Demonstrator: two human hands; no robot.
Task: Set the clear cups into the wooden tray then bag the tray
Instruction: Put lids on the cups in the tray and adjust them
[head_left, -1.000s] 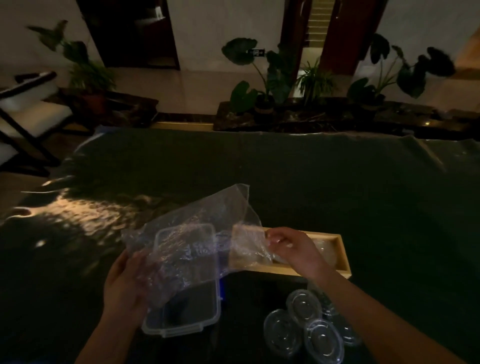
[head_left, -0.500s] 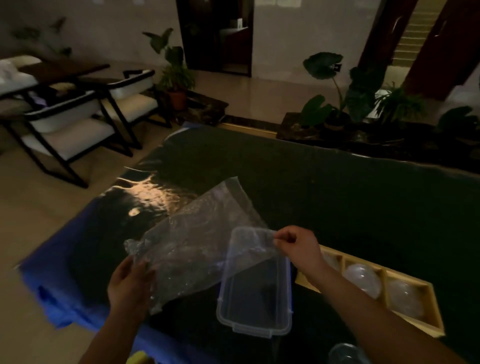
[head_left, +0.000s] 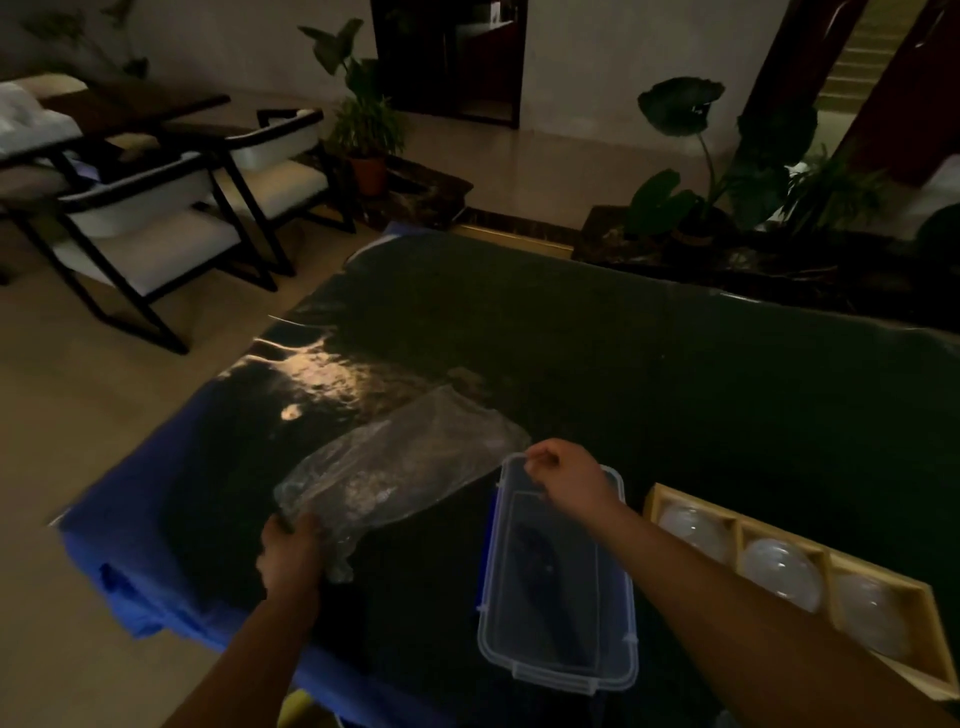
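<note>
Table was covered with a dark glossy sheet over a blue cloth, which showed along the near left edge and corner. The left hand sat near that left edge with its fingers closed around the crumpled lower end of a clear plastic bag. The bag stretched up and to the right from that grip, lying flat or nearly flat over the table surface; whether it fully touched the sheet could not be told. The right hand was over the far end of a clear plastic box with blue clips, its fingers curled narrow in a pinch at the bag's upper edge; in the dim light it could not be told for certain whether the fingers held the bag. The box stood near the front edge of the table, about midway along it, with a dark object inside that could not be identified. The wooden tray lay at the near right side of the table, just beside the box but apart from it, running toward the right front corner. Three clear cups sat in its compartments, one to each, appearing as pale domes. Chairs and potted plants stood on the floor beyond the table.
</note>
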